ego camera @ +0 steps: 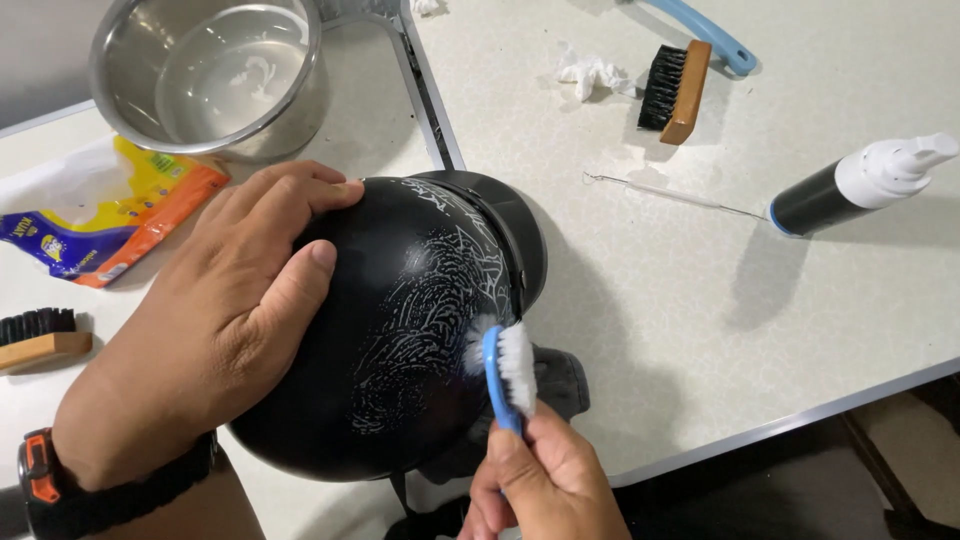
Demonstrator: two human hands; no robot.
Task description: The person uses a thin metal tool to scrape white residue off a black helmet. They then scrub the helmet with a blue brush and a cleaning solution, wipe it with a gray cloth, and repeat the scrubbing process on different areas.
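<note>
A glossy black helmet (400, 330) with fine white line patterns and a short visor lies on the pale table (700, 300). My left hand (225, 320) is spread over its left side, fingers gripping the shell; a black and orange watch sits on that wrist. My right hand (545, 485) holds a small blue-handled brush (508, 365) with white bristles, its head pressed against the shell near the visor seam, with white foam there. A dark cloth (560, 385) lies under the helmet.
A steel pot (210, 75) with water stands at the back left beside a colourful plastic packet (110, 215). Wooden brushes lie at the left edge (40, 340) and back (675, 90). A black foam bottle (860, 185), thin wire, crumpled tissue (590, 72) and blue handle (710, 35) lie right.
</note>
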